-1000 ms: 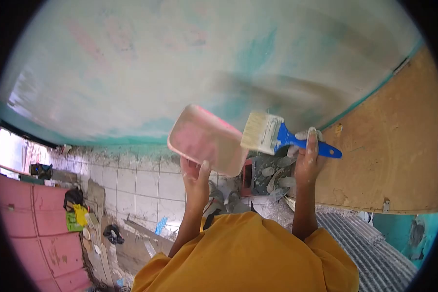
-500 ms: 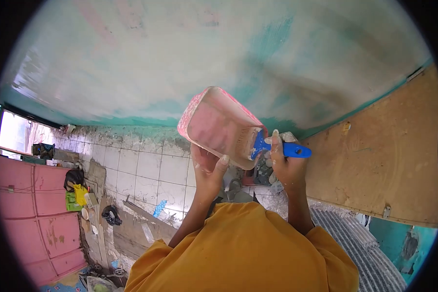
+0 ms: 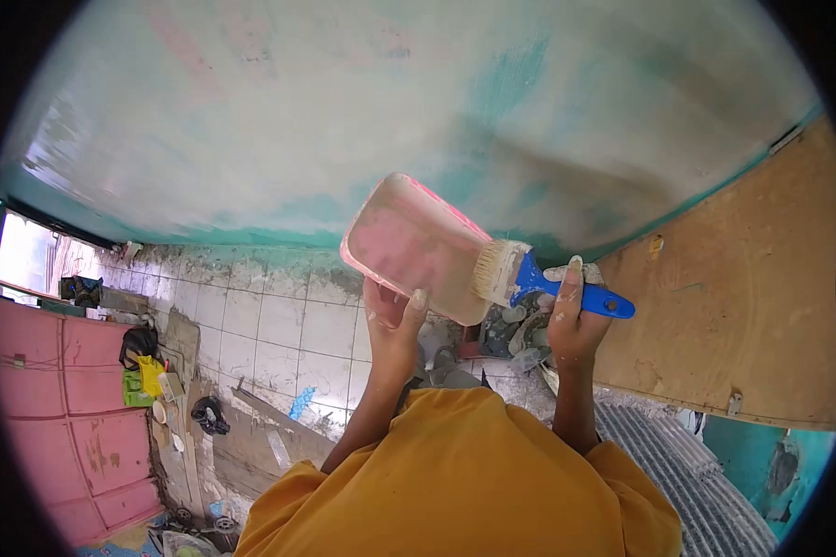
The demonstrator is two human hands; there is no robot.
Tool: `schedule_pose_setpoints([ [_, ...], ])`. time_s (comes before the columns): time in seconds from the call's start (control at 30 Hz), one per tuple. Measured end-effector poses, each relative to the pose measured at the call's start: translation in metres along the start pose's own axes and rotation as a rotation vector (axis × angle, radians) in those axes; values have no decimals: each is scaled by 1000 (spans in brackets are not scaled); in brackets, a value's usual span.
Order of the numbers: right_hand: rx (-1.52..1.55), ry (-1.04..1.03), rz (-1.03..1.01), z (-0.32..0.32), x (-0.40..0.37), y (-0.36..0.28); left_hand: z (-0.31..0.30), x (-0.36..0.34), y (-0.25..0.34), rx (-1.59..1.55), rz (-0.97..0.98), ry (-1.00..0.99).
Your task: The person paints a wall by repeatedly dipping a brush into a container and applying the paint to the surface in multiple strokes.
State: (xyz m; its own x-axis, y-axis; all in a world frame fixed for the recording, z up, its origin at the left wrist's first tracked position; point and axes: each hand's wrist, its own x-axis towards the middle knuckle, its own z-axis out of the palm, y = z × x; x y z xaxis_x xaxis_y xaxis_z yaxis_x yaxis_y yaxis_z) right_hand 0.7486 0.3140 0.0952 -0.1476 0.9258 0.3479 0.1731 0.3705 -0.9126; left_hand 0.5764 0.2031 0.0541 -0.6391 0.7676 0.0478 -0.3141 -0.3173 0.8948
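Note:
In my left hand (image 3: 395,316) is a pink paint tray (image 3: 395,243), gripped at its lower edge with the thumb over the rim. Whitish residue coats its inside and edges. A wide paintbrush (image 3: 534,280) with a blue handle is held in my right hand (image 3: 578,311), fingers wrapped round the handle. Its pale bristles point left and overlap the tray's right end, and white paint covers the metal band. White smears mark the fingers of both hands. Behind the tray stands a wall (image 3: 372,111) with whitish paint over teal.
A wooden panel (image 3: 724,288) stands on the right, above corrugated sheets (image 3: 655,464). White floor tiles (image 3: 279,320) run along the wall's foot. To the left are a pink panel (image 3: 32,371), bags (image 3: 149,371) and loose boards (image 3: 260,427).
My right hand has moved right with the paintbrush, drawing the bristles from inside the tray to its right edge. The tray has stayed nearly in place.

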Motion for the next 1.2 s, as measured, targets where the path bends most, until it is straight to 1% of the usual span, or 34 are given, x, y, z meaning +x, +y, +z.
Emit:
schedule_pose_setpoints([
  [0.1, 4, 28, 4, -1, -2, -1, -4, -1, -3, 41, -23, -48],
  [0.17, 15, 43, 16, -4, -1, -1, -4, -2, -3, 3, -84, -51],
  [0.23, -76, 4, -21, -9, 1, 1, 2, -3, 3, -29, -110, -48],
  [0.37, -107, -12, -30, -17, 2, 4, 2, -5, 7, -59, -177, -61],
  [0.43, -98, -1, -89, -18, 2, 13, 2, -6, 7, -53, -172, -63],
  [0.57, -44, 43, -96, -14, 5, 14, -1, -8, 5, -38, -188, -74],
  [0.63, -15, 82, -22, -14, 3, 10, -4, -12, 4, -29, -215, -69],
  [0.67, -15, 88, -37, -12, 2, 15, -3, -12, 3, -23, -236, -70],
  [0.7, -17, 162, -107, -8, 2, 27, -4, -11, 2, -36, -210, -91],
  [0.73, -18, 243, -187, -7, 9, 33, -5, -12, 0, -44, -240, -89],
  [0.77, -18, 267, -230, -8, 15, 32, -4, -13, -2, -51, -274, -91],
  [0.8, 126, 257, -78, -8, 17, 29, -3, -13, -2, -67, -248, -126],
  [0.83, 274, 242, 75, -9, 21, 28, -2, -14, -1, -100, -271, -103],
  [0.87, 275, 268, 40, -9, 26, 29, 0, -14, -1, -128, -297, -82],
  [0.9, 343, 339, 122, -9, 31, 32, 0, -13, 0, -135, -282, -116],
  [0.93, 413, 404, 212, -7, 34, 35, -2, -13, 1, -118, -297, -107],
  [0.97, 420, 422, 192, -7, 36, 41, -4, -13, 3, -100, -310, -96],
  [1.03, 624, 473, 259, -11, 45, 55, -5, -12, 6, -104, -292, -125],
  [1.07, 629, 484, 245, -13, 50, 62, -8, -13, 6, -105, -284, -108],
  [1.13, 574, 448, 322, -15, 60, 73, -8, -11, 8, -104, -272, -105],
  [1.2, 634, 439, 276, -22, 84, 78, -7, -9, 13, -175, -274, -51],
])
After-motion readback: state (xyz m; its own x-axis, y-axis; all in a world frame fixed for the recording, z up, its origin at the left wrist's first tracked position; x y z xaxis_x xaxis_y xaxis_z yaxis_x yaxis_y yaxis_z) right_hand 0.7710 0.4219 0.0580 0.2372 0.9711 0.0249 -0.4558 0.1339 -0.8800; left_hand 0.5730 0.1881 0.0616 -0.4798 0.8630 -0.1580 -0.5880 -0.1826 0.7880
